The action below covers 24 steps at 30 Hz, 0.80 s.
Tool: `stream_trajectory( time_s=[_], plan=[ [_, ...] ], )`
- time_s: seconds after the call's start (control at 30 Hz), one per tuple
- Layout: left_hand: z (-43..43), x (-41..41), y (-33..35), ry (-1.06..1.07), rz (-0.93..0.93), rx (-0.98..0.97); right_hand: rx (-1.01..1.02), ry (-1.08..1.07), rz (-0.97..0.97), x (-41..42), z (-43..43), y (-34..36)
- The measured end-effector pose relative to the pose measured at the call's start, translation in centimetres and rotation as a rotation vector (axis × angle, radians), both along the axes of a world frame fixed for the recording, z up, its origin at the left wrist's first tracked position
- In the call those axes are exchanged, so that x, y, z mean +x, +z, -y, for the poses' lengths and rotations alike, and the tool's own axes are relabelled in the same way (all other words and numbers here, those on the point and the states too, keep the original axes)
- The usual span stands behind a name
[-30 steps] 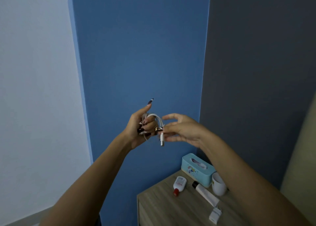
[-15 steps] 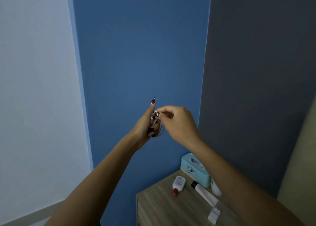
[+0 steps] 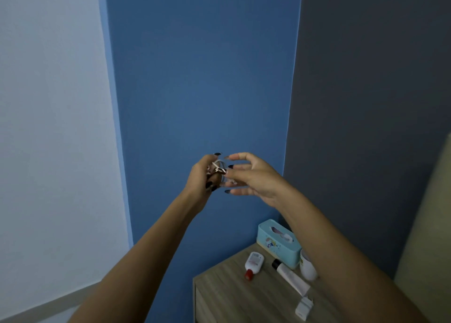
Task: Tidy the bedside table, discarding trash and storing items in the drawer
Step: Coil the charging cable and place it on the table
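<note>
Cable (image 3: 219, 167) half wound, most of the bedside tidying left to do.
Raised before a matte blue wall, the left hand (image 3: 201, 178) gripped the thin white cable, bunched into small glossy loops; the right hand (image 3: 253, 176) hovered just beside it with fingers spread and loose, holding nothing, and whether they touched the loops could not be told. By my judgement only the winding was under way and nothing looked stored. Well below the hands, to their right, the wood-grain worktop (image 3: 227, 296) carried a rounded teal tissue box (image 3: 278, 245), a squat white bottle (image 3: 254, 263) with a red cap lying flat, a slim white tube (image 3: 292, 278) with a black cap, a smooth white cup (image 3: 308, 269) partly behind the right forearm, and a boxy white plug (image 3: 303, 307). No open drawer showed.
</note>
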<state>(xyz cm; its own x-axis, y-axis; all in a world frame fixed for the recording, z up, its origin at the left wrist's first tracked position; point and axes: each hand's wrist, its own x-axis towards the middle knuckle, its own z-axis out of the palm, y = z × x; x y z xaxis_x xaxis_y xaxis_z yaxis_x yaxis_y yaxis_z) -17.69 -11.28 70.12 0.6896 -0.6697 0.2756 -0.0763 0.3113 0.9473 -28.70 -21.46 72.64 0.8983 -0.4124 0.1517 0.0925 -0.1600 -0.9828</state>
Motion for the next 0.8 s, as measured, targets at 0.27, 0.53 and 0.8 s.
stream_trajectory(
  time_s=[0.27, 0.53, 0.8],
  plan=[
    [-0.2, -0.4, 0.7, -0.163, -0.035, 0.032, -0.155, 0.292, -0.075, -0.1, 1.9, 0.8],
    [0.1, -1.4, 0.5, 0.052, 0.139, -0.084, -0.281, 0.265, -0.043, -0.4, 2.0, 1.5],
    [-0.6, -1.2, 1.8, -0.064, 0.272, 0.036, -0.393, 0.379, -0.167, -0.5, 3.0, 3.3]
  ],
)
